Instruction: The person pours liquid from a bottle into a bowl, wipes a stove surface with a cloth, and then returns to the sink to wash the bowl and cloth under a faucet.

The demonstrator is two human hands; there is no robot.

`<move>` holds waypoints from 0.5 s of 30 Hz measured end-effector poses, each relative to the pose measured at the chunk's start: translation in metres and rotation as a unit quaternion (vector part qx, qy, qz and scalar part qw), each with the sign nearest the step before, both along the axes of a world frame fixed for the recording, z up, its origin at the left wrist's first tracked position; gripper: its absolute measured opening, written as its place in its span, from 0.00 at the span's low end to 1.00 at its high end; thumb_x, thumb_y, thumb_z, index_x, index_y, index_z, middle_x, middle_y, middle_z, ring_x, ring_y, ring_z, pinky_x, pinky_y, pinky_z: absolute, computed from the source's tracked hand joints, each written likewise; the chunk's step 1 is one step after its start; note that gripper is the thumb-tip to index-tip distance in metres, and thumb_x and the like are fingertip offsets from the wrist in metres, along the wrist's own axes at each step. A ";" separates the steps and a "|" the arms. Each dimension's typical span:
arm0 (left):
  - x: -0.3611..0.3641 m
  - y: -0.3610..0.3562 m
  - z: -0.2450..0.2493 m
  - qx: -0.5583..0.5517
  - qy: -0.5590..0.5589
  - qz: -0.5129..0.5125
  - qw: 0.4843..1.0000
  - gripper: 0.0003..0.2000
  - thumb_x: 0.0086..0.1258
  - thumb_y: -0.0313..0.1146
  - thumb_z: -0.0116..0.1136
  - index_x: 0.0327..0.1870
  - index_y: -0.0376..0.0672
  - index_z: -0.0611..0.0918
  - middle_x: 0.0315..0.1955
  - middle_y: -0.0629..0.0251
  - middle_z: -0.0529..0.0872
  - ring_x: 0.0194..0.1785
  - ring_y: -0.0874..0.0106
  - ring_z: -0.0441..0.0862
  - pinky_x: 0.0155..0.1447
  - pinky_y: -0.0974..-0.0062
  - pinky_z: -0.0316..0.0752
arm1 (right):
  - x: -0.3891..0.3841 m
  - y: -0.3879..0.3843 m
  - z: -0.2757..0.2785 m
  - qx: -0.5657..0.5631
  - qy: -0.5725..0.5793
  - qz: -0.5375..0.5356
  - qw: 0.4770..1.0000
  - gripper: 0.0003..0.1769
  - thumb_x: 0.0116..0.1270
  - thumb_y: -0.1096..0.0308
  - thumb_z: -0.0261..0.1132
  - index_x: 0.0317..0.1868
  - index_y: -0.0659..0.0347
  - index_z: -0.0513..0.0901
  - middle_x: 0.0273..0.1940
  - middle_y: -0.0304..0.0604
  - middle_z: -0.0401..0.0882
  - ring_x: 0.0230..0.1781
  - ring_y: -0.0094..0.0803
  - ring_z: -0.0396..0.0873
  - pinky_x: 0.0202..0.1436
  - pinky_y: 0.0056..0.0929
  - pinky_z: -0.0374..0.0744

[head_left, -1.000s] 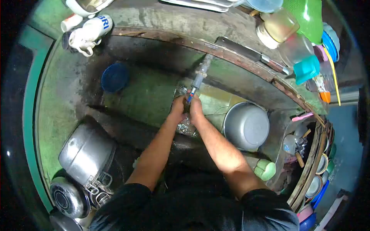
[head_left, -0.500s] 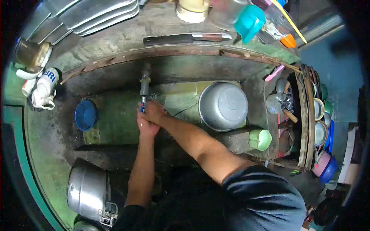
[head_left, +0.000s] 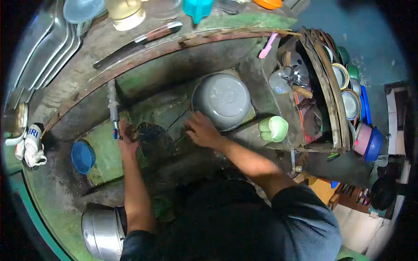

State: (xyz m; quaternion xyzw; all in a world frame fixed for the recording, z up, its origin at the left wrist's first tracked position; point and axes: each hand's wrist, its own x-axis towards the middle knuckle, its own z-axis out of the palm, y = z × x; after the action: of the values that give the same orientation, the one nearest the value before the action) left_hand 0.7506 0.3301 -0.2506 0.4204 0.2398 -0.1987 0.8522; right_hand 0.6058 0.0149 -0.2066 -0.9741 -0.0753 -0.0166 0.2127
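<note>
My left hand is raised just right of the tap, its fingers apart and holding nothing. The tap, a grey pipe with a blue handle at its end, juts out from the back wall of the sink. My right hand is over the wet sink floor, fingers spread and nothing in them. Beside its fingertips, a large grey metal basin lies upside down, its round base facing up. A small blue basket sits at the sink's left end.
A light-green cup stands on the ledge at right, near a wooden rack with dishes behind it. A large knife lies on the back ledge. White mugs are at left, above a metal pot.
My hands, together under the tap before, have come apart: the left stays by the tap, the right has moved right toward the basin. The view has turned to the right.
</note>
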 end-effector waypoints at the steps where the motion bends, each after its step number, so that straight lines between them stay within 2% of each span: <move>1: 0.002 0.005 -0.005 0.000 -0.001 -0.009 1.000 0.15 0.64 0.38 0.63 0.48 0.43 0.78 0.37 0.67 0.80 0.35 0.73 0.78 0.37 0.75 0.75 | -0.027 -0.029 0.005 -0.079 -0.033 -0.026 0.996 0.26 0.61 0.60 0.63 0.58 0.61 0.74 0.61 0.60 0.68 0.63 0.57 0.65 0.65 0.50 0.64; 2: 0.003 0.009 -0.008 -0.002 0.001 0.051 0.999 0.13 0.66 0.41 0.62 0.46 0.45 0.77 0.34 0.68 0.79 0.35 0.75 0.77 0.37 0.74 0.76 | -0.056 -0.056 0.010 -0.157 -0.065 -0.054 0.984 0.25 0.60 0.60 0.64 0.56 0.60 0.76 0.60 0.57 0.69 0.62 0.55 0.66 0.64 0.50 0.64; 3: 0.002 0.006 -0.008 -0.005 0.003 0.113 0.994 0.12 0.67 0.43 0.61 0.43 0.47 0.77 0.32 0.68 0.78 0.34 0.76 0.76 0.37 0.73 0.78 | -0.082 -0.084 0.020 -0.018 -0.031 -0.131 0.991 0.23 0.57 0.61 0.67 0.53 0.59 0.78 0.58 0.55 0.71 0.61 0.54 0.67 0.62 0.50 0.65; 4: -0.013 -0.029 0.024 0.128 -0.073 0.069 0.987 0.11 0.68 0.40 0.60 0.45 0.46 0.76 0.31 0.68 0.79 0.31 0.78 0.75 0.34 0.76 0.76 | -0.110 -0.112 0.028 -0.015 -0.033 -0.133 0.990 0.23 0.57 0.61 0.67 0.53 0.59 0.78 0.58 0.55 0.71 0.61 0.54 0.67 0.62 0.50 0.65; 6: -0.022 -0.042 0.039 0.184 -0.043 -0.020 0.982 0.13 0.68 0.32 0.57 0.52 0.44 0.74 0.36 0.66 0.81 0.34 0.77 0.75 0.36 0.76 0.75 | -0.164 -0.163 0.043 -0.109 -0.036 -0.217 0.969 0.23 0.54 0.64 0.69 0.51 0.59 0.79 0.58 0.54 0.71 0.60 0.55 0.67 0.61 0.49 0.66; 7: -0.023 -0.033 0.041 0.207 -0.032 -0.042 0.977 0.15 0.68 0.29 0.56 0.55 0.43 0.73 0.40 0.65 0.81 0.35 0.76 0.75 0.38 0.76 0.75 | -0.182 -0.179 0.056 -0.137 -0.061 -0.256 0.955 0.26 0.50 0.59 0.71 0.51 0.53 0.78 0.55 0.50 0.72 0.56 0.51 0.69 0.57 0.54 0.66; 8: -0.022 -0.027 0.028 0.217 -0.034 -0.030 0.975 0.15 0.68 0.29 0.56 0.55 0.43 0.73 0.40 0.65 0.81 0.35 0.76 0.75 0.38 0.76 0.75 | -0.201 -0.198 0.070 -0.167 0.061 -0.263 0.948 0.32 0.50 0.53 0.71 0.56 0.52 0.76 0.63 0.52 0.66 0.64 0.52 0.63 0.59 0.60 0.62; 9: -0.017 -0.018 0.002 0.111 -0.050 0.016 0.992 0.18 0.68 0.28 0.55 0.58 0.43 0.71 0.39 0.65 0.81 0.34 0.76 0.75 0.37 0.78 0.75 | -0.220 -0.214 0.065 -0.259 0.070 -0.250 0.930 0.35 0.50 0.47 0.70 0.59 0.51 0.75 0.68 0.54 0.59 0.69 0.55 0.55 0.60 0.63 0.59; 10: -0.013 -0.005 -0.008 0.006 -0.071 0.068 0.995 0.21 0.67 0.27 0.55 0.61 0.43 0.70 0.39 0.64 0.81 0.33 0.76 0.75 0.35 0.80 0.74 | -0.241 -0.232 0.053 -0.253 0.060 -0.233 0.937 0.37 0.51 0.44 0.68 0.60 0.50 0.74 0.70 0.56 0.55 0.72 0.60 0.48 0.63 0.66 0.56; 11: -0.015 -0.020 0.002 0.097 -0.056 0.014 0.994 0.22 0.68 0.28 0.53 0.63 0.42 0.68 0.41 0.65 0.81 0.31 0.76 0.75 0.33 0.84 0.72 | -0.248 -0.240 0.052 -0.224 0.094 -0.234 0.942 0.33 0.52 0.45 0.68 0.58 0.50 0.76 0.70 0.56 0.54 0.72 0.61 0.46 0.65 0.67 0.53; 12: -0.022 -0.040 0.025 0.121 -0.033 0.027 0.992 0.22 0.69 0.28 0.51 0.65 0.44 0.67 0.41 0.68 0.81 0.31 0.76 0.75 0.30 0.83 0.71 | -0.253 -0.246 0.051 -0.196 0.129 -0.235 0.943 0.30 0.54 0.47 0.67 0.56 0.51 0.78 0.71 0.56 0.52 0.73 0.62 0.43 0.67 0.68 0.50; 13: -0.025 -0.043 0.032 0.097 -0.046 0.037 0.994 0.22 0.69 0.28 0.50 0.65 0.48 0.68 0.40 0.71 0.79 0.32 0.77 0.76 0.26 0.83 0.69 | -0.257 -0.253 0.041 -0.184 0.124 -0.211 0.952 0.30 0.54 0.47 0.67 0.56 0.51 0.78 0.71 0.56 0.52 0.73 0.62 0.43 0.67 0.68 0.50; 14: -0.021 -0.035 0.017 0.077 -0.048 0.077 0.993 0.23 0.69 0.29 0.50 0.66 0.51 0.68 0.38 0.74 0.78 0.30 0.78 0.76 0.22 0.83 0.67 | -0.261 -0.261 0.030 -0.166 0.119 -0.201 0.958 0.25 0.55 0.51 0.67 0.52 0.52 0.81 0.71 0.57 0.53 0.73 0.62 0.44 0.68 0.69 0.48; 15: -0.022 -0.040 0.019 0.075 -0.047 0.145 0.986 0.15 0.69 0.32 0.54 0.56 0.44 0.74 0.31 0.67 0.78 0.24 0.75 0.74 0.20 0.82 0.69 | -0.262 -0.269 0.020 -0.149 0.113 -0.195 0.963 0.20 0.57 0.54 0.67 0.48 0.52 0.84 0.70 0.58 0.53 0.73 0.63 0.45 0.69 0.70 0.46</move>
State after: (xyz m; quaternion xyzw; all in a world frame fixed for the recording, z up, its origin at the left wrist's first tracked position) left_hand 0.7284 0.2903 -0.2312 0.4527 0.2723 -0.0348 0.8484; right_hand 0.3439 -0.2538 -0.1870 -0.9862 0.1386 0.0639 0.0649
